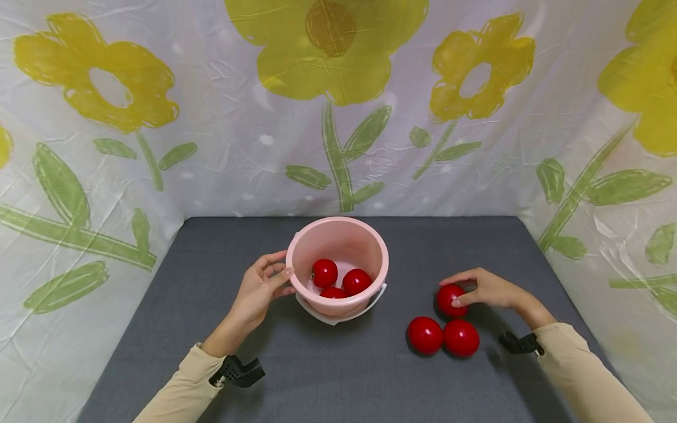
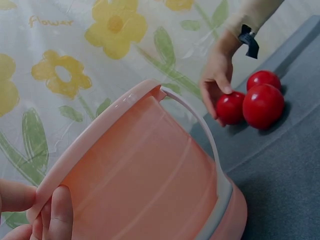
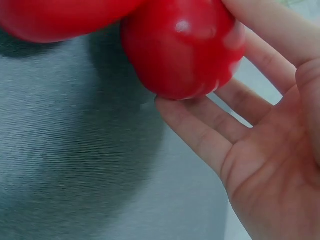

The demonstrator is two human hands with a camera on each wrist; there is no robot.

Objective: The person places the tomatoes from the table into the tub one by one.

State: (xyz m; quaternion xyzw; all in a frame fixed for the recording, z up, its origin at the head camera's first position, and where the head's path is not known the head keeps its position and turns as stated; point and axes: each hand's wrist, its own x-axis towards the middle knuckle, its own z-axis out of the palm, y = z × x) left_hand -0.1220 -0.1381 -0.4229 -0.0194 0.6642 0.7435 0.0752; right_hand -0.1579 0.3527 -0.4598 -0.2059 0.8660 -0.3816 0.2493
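Note:
My left hand pinches the left rim of a pink bucket, thumb outside the near edge and fingers at the side. In the left wrist view, fingertips press on the rim of the bucket. Inside lie three glossy red tomatoes, one partly hidden by the near wall. To the right, my right hand grips a tomato between thumb and fingers. The right wrist view shows the fingers curved around this tomato. Two more tomatoes sit just in front of it.
A dark grey cloth covers the table. The bucket's white handle hangs down its near side. A pale flower-printed sheet surrounds the back and sides. Each wrist wears a black camera mount.

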